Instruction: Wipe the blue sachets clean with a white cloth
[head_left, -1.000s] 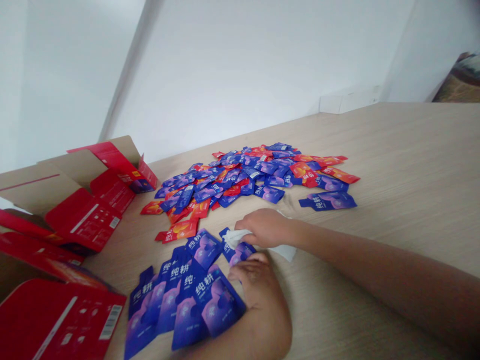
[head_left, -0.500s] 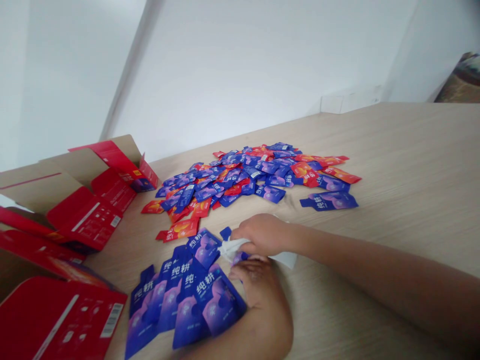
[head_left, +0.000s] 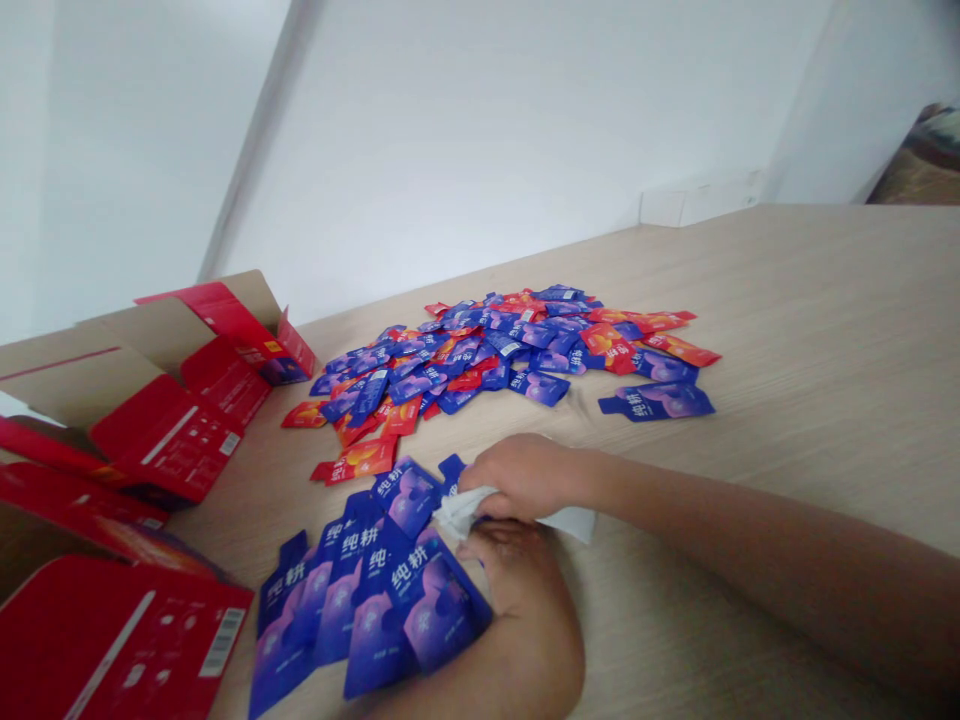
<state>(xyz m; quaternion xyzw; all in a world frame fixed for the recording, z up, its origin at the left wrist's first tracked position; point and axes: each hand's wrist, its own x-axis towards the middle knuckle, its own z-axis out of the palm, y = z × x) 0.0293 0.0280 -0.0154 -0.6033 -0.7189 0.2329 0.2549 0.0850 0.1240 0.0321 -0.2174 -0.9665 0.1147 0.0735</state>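
My right hand (head_left: 521, 475) is closed on a crumpled white tissue (head_left: 459, 510), pressed against a blue-purple pouch (head_left: 451, 472) whose narrow top sticks out past the fingers. Just below, my left hand (head_left: 510, 565) curls around the lower part of that same pouch; its fingers are mostly hidden behind the right hand. More white tissue trails out under my right wrist. Beside the left hand, several blue-purple pouches (head_left: 442, 610) lie overlapping in a fan, and another blue pouch (head_left: 406, 497) rests above them.
Behind the hands spreads a pile of blue and red-orange pouches (head_left: 465, 350), with a lone blue pouch (head_left: 660, 401) at its right. Open red cardboard boxes (head_left: 161, 440) line the left side. A white wall (head_left: 525, 130) backs the wooden table (head_left: 787, 330).
My right hand and the tissue have shifted slightly over the pouch, baring more of its top and covering its middle. My left hand stays nearly in place.
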